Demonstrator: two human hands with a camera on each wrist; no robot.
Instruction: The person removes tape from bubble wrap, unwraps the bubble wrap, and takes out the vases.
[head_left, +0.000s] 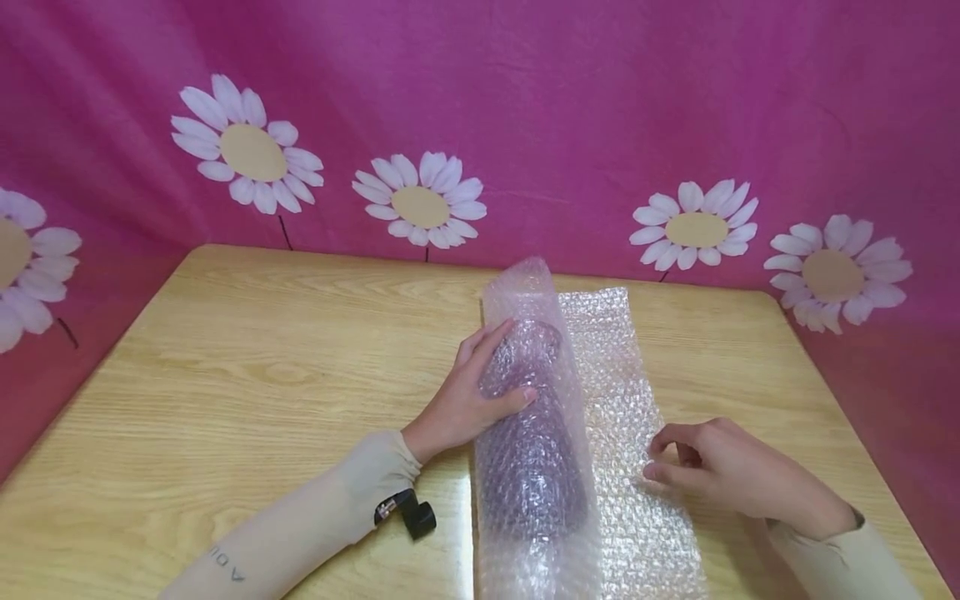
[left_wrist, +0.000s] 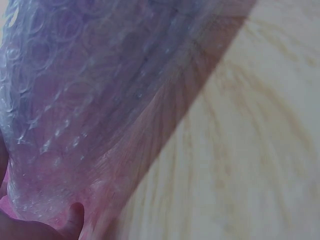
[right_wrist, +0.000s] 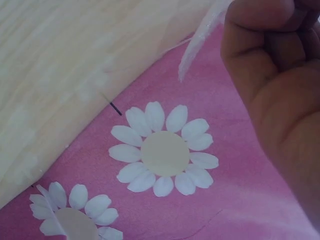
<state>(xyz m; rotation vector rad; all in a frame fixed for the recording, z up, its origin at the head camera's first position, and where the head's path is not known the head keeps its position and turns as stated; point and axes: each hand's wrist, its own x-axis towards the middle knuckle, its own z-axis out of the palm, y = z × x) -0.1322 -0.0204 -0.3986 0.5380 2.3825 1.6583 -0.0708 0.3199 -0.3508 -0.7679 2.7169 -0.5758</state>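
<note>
A bundle of clear bubble wrap (head_left: 536,467) lies lengthwise on the table, rolled around a purple object that shows blurred through the layers. My left hand (head_left: 472,387) holds the bundle from its left side near the far end, the thumb across its top. In the left wrist view the bubble wrap (left_wrist: 90,75) fills the upper left, with a fingertip (left_wrist: 76,220) against its edge. Flat bubble wrap (head_left: 622,417) extends to the right of the bundle. My right hand (head_left: 727,467) hovers by its right edge, fingers loosely bent and thumb apart from the forefinger.
The wooden table (head_left: 300,333) runs back to a magenta cloth (head_left: 555,125) printed with white daisies, which also hangs along both sides. A small black device (head_left: 416,512) sticks out from the left sleeve (head_left: 330,508).
</note>
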